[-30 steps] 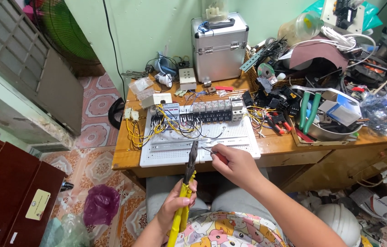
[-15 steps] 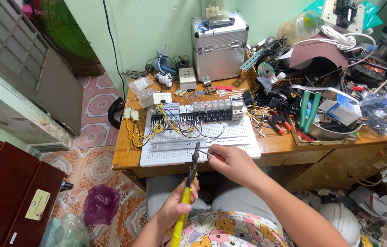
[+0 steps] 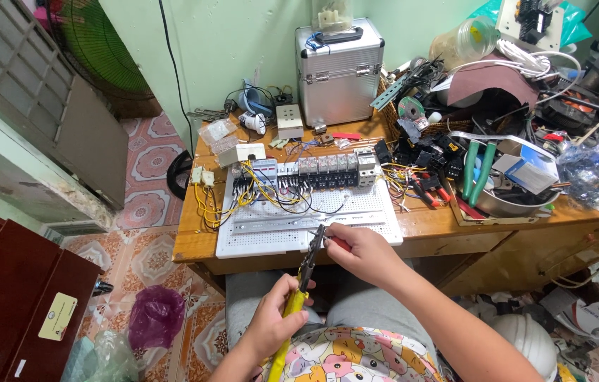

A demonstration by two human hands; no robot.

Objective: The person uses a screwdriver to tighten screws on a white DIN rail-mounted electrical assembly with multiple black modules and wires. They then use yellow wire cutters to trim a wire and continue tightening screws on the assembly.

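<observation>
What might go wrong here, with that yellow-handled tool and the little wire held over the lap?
The right hand pinches a short wire beside the tool tip, so the fingers could get nipped. A cut piece might drop into the lap or onto the floor. The left hand holds the handles low, so the tip may wobble.

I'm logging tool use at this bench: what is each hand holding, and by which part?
The left hand grips yellow-handled pliers by the handles. The right hand pinches something thin and red at the pliers' tip; too small to identify.
</observation>
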